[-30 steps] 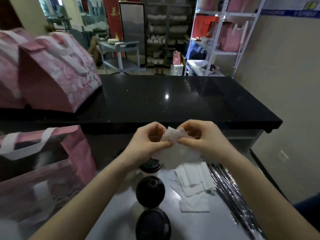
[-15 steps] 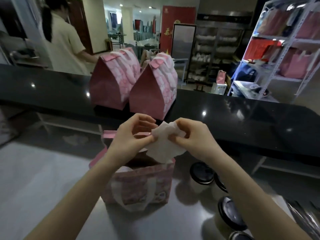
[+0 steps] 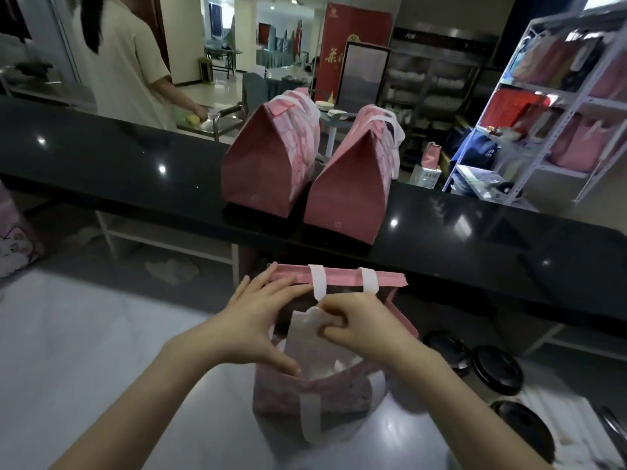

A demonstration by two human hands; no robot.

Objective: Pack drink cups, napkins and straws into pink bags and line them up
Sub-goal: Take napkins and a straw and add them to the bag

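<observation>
1. The right hand is pinched shut on the upper edge of a thin white paper napkin, thumb and fingers closed over its top right corner
2. The napkin hangs from that pinch down and a little toward the person, so its long axis runs near upright, lower end pointing into the bag; the lower part is already below the rim
3. The open pink paper bag with white strap handles sits straight under the grip on the pale steel worktop, mouth up, its long axis running left to right; the far rim stands up behind the hands
4. The left hand grips nothing: its fingers are spread against the left side of the mouth and the thumb rests on the near rim, seemingly holding it open; the right hand is the one nearer the napkin's drop line
5. I judge the next move to be straight down and a release
6. Two closed pink paper bags stand side by side on the black counter beyond
7. Black round cup lids lie to the right of the open bag
</observation>
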